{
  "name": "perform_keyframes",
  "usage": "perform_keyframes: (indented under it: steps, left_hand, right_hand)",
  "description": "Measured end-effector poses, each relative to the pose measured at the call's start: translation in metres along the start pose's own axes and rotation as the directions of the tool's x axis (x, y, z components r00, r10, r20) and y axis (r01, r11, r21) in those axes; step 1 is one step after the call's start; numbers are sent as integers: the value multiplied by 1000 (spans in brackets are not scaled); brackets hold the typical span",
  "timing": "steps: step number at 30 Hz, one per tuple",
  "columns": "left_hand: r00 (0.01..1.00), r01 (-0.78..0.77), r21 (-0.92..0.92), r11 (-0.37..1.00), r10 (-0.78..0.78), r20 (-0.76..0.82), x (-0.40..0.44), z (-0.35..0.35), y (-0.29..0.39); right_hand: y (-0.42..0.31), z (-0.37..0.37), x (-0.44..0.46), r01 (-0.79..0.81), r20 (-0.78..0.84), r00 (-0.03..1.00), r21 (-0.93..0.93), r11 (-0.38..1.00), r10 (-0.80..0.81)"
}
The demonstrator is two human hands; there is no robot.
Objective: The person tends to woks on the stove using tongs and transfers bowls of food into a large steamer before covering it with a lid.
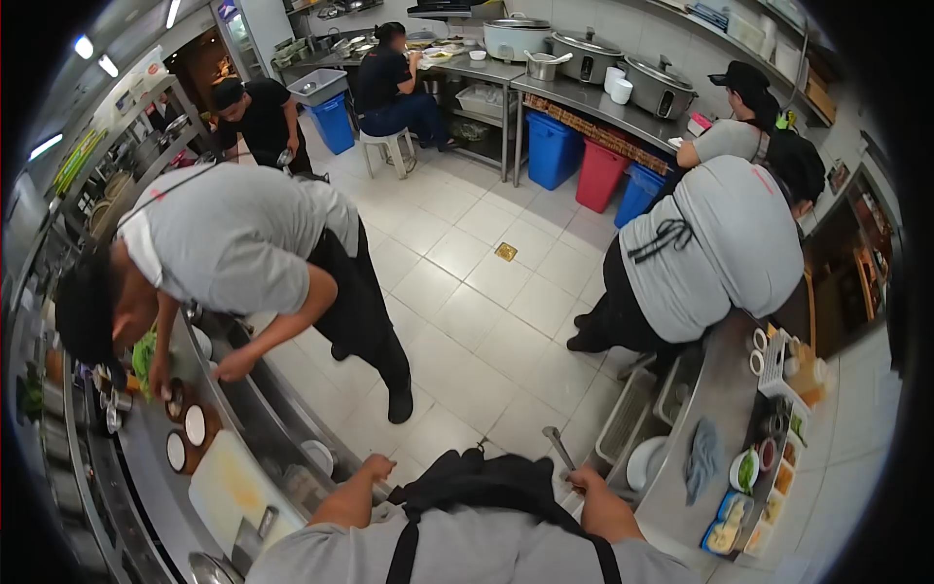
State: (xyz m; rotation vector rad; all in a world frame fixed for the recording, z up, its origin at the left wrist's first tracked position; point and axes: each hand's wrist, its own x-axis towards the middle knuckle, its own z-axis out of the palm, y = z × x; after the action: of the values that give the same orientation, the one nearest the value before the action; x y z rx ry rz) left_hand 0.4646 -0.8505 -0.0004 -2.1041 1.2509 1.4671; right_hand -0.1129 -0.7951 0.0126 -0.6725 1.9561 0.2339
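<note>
Both forearms are bare and reach forward from either side of the torso, elbows bent. The left forearm (342, 501) slants inward to the left hand (377, 468), which is held out in front, back of the hand upward, its fingers seeming to fold loosely, though they are too small to read surely. The right forearm (610, 513) also angles inward; the right hand (586, 479) is curled in a grip. The hands are well apart.
</note>
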Motion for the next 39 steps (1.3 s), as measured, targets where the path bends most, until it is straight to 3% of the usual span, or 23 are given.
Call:
perform_keyframes:
  steps: [1,3,6,8,9,10,11,12,13,14,15,16,20,23,26,28,29,31,32,34,35,37,39]
  left_hand:
    - [999,-31,-40,999,30,-42,11,-26,27]
    - [948,-259,78,963,269,-168,31,-81,86]
    - [881,-336,108,936,353,-316,64,-144,178]
    - [882,-351,14,936,335,-332,91,-176,232]
    - [864,-369,-25,929,334,-376,124,-181,244]
    - [859,-366,-26,930,327,-394,127,-198,268]
    - [893,-356,-89,930,310,-325,121,-204,290]
    - [921,-342,-161,926,297,-252,118,-206,310]
    - [908,-369,-87,925,339,-247,119,-213,330]
    - [892,-398,-19,917,382,-240,121,-219,347]
    - [885,-420,-58,906,395,-249,136,-221,356]
    - [924,-361,-101,927,342,-171,128,-233,373]
    - [904,-422,-28,906,419,-86,172,-264,413]
    - [904,-425,86,901,427,-3,234,-316,448]
    - [898,-439,117,891,437,44,287,-402,479]
    - [975,-147,-169,975,172,144,283,-472,500]
    - [974,-148,-175,973,174,145,303,-494,497]
    - [947,-274,-139,952,242,-211,353,-534,486]
    - [952,-261,-133,956,231,-202,373,-553,481]
    - [833,-368,62,928,358,-422,404,-599,466]
    - [838,-352,73,933,349,-419,415,-622,459]
    - [848,-372,-198,907,245,-470,435,-663,449]
    - [839,-295,-250,922,125,-529,452,-690,424]
  right_hand:
    - [-5,-15,5,-12,77,997,3,1000,12]
    - [-29,-35,28,-16,162,987,25,1000,12]
    - [-89,-67,79,-68,151,987,74,995,57]
    - [-145,-91,122,-70,96,993,77,995,63]
    - [-190,-118,111,12,48,999,85,996,-16]
    - [-230,-131,145,14,120,993,32,999,-17]
    - [-259,-134,182,10,196,981,-25,1000,-5]
    - [-302,-157,167,14,204,979,72,997,-28]
    - [-367,-191,129,25,198,979,166,986,-59]
    - [-411,-204,143,90,211,971,114,989,-113]
    - [-451,-217,157,324,149,933,44,945,-327]
    - [-495,-230,173,388,170,909,-6,922,-381]
    - [-657,-283,187,482,132,872,-76,873,-471]
    - [-751,-310,189,591,-19,794,-209,779,-607]
    - [-807,-328,212,561,-33,810,-242,791,-585]
    - [-819,-340,250,584,123,809,-278,763,-574]
    - [-827,-345,253,504,62,859,-281,816,-509]
    - [-838,-359,251,369,-11,922,-274,888,-387]
    - [-843,-364,249,317,-17,943,-271,909,-333]
    - [-826,-359,304,340,33,937,-307,889,-347]
    - [-830,-360,303,266,-20,959,-276,923,-282]
    - [-841,-367,317,175,-22,982,-277,945,-188]
    - [-852,-373,345,159,35,987,-320,934,-156]
